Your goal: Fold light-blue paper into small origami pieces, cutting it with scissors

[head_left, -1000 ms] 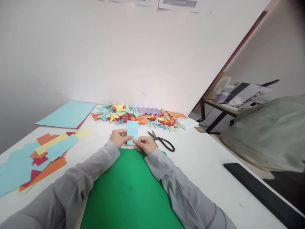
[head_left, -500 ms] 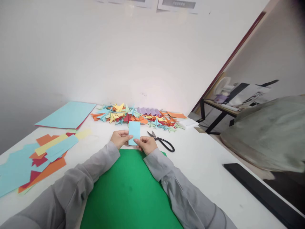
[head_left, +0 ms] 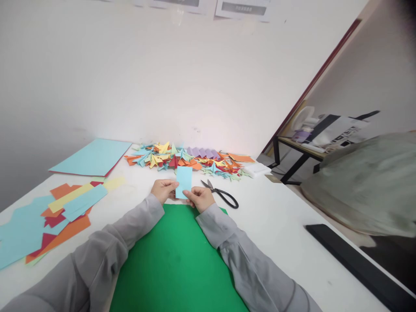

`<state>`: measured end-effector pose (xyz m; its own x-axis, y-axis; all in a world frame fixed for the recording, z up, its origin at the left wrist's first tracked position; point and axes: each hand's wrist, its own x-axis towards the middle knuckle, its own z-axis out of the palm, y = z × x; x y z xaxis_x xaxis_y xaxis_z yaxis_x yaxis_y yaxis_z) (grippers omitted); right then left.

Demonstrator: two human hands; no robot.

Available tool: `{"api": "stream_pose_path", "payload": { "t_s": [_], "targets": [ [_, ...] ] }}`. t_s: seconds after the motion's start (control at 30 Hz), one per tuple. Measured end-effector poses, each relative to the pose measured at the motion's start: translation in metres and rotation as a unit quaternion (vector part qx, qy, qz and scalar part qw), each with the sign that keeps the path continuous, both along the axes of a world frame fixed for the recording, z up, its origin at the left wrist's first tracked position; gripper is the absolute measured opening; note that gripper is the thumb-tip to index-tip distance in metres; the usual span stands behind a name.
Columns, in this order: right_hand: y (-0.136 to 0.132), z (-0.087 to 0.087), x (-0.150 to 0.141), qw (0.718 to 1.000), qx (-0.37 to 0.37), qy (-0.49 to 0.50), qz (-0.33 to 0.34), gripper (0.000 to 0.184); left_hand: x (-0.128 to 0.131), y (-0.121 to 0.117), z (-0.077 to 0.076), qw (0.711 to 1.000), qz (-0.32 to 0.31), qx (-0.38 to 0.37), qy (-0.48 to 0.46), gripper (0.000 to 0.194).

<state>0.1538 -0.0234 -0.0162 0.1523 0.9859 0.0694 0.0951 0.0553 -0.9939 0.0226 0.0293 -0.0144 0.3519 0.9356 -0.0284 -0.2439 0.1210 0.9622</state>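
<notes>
A small light-blue rectangle of paper stands upright between my hands, just beyond the far edge of a green sheet. My left hand pinches its left edge, thumb in front. On the lower right, my right hand grips the same paper, its thumb across the front and its fingers mostly behind. Right of my right hand lies a pair of black-handled scissors, blades partly apart. Behind the paper, a heap of folded paper pieces in many colours lies along the wall.
To the left are loose coloured paper scraps and a stack of large blue sheets. A white object sits at the heap's right end. A long black bar lies along the table's right edge. Beyond stands a low shelf with bags.
Both hands keep hold of the blue paper. My left thumb has drawn back slightly toward the paper's left edge; otherwise the scene looks nearly the same.
</notes>
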Motion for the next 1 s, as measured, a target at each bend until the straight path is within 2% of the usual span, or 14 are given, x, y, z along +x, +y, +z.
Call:
{"api": "stream_pose_path", "payload": {
  "t_s": [0.4, 0.57, 0.77, 1.0],
  "targets": [
    [0.0011, 0.0003, 0.0003, 1.000, 0.010, 0.011, -0.024, 0.033, -0.0018, -0.0066, 0.0069, 0.998, -0.018, 0.022, 0.057, 0.032],
    [0.0010, 0.0003, -0.0011, 0.998, 0.018, 0.028, -0.057, 0.035, -0.0010, -0.0081, 0.0086, 0.996, -0.060, 0.014, 0.072, 0.035],
    [-0.0005, 0.0027, -0.0020, 0.997, 0.014, 0.022, -0.077, 0.036, -0.0002, -0.0092, 0.0090, 0.993, -0.073, 0.026, 0.088, 0.035],
    [-0.0007, 0.0053, -0.0027, 0.995, 0.019, 0.040, -0.087, 0.040, -0.0006, -0.0101, 0.0055, 0.970, -0.098, 0.142, 0.169, 0.028]
  ]
}}
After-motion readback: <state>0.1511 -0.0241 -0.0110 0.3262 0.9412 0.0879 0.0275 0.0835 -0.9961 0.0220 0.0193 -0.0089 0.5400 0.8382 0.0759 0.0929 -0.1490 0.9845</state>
